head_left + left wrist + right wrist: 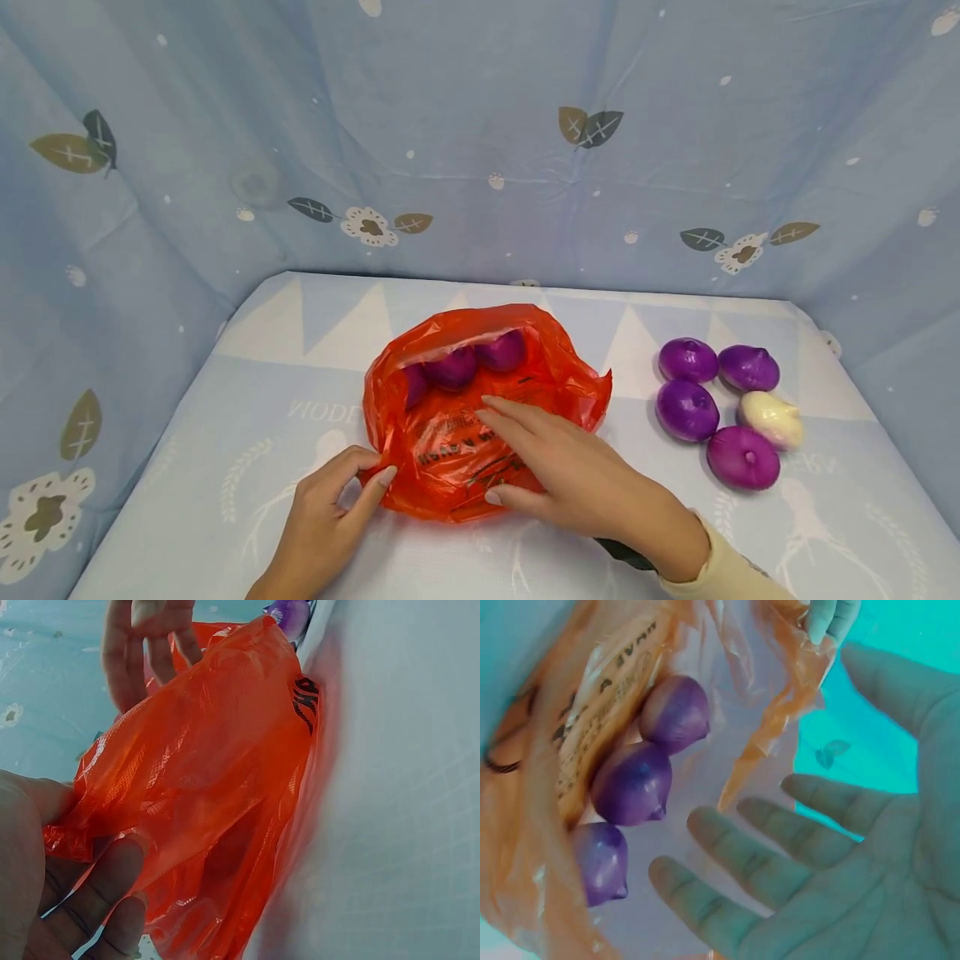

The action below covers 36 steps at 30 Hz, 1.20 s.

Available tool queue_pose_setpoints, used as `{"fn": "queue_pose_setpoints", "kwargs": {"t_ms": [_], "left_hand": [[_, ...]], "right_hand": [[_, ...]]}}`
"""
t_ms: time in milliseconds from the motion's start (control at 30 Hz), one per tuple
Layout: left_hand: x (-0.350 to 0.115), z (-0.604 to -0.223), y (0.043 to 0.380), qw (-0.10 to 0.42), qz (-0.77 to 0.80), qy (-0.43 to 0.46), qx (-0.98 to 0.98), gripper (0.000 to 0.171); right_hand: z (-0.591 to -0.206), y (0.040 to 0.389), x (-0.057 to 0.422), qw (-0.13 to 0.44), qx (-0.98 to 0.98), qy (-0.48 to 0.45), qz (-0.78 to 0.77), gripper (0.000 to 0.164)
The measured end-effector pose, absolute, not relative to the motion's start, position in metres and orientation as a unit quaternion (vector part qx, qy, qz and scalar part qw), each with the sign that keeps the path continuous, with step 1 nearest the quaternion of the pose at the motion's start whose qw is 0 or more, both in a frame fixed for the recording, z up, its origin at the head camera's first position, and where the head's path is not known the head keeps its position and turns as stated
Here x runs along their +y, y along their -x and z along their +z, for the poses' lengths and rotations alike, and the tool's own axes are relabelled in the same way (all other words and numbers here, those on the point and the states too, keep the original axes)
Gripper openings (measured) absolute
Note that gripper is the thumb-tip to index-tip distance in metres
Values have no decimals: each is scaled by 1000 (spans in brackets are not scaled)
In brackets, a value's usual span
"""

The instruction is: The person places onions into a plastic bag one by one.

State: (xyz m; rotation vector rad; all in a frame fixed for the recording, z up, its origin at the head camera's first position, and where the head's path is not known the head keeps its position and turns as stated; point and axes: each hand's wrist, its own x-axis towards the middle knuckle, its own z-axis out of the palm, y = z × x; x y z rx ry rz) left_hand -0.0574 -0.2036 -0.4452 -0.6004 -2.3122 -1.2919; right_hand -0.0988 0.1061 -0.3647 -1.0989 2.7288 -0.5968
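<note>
A thin red-orange plastic bag (480, 467) with black print lies with its mouth gaping. Inside it show three purple toy onions (452, 368), seen closer in the right wrist view as a row of onions (634, 784). At the bag's near left rim, my left hand (330, 508) pinches the plastic between thumb and fingers. The left wrist view shows that hand (82, 892) beside the stretched bag (202, 772). My right hand (577, 467) is over the bag's near right side, fingers extended, holding nothing; its palm (840, 900) faces the onions in the right wrist view.
Right of the bag, a cluster of purple onions (687, 411) and one cream-white onion (771, 420) sits on the pale patterned tablecloth (262, 417). A blue curtain (465, 150) with leaf prints hangs behind the table and along its sides.
</note>
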Motion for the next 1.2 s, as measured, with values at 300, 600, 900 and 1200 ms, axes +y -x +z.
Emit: {"fn": "queue_pose_setpoints", "kwargs": {"t_ms": [300, 600, 900, 1200], "left_hand": [[-204, -445, 59, 215, -468, 224, -828, 36], [-203, -448, 59, 211, -468, 219, -830, 35], [-204, -448, 57, 202, -468, 210, -834, 34], [-203, -447, 58, 199, -467, 210, -836, 33]], "right_hand": [[-373, 73, 142, 22, 903, 376, -204, 74], [-386, 61, 184, -117, 909, 360, -177, 62], [-389, 65, 217, -117, 944, 286, -119, 80], [-394, 70, 256, -81, 979, 168, -77, 113]]}}
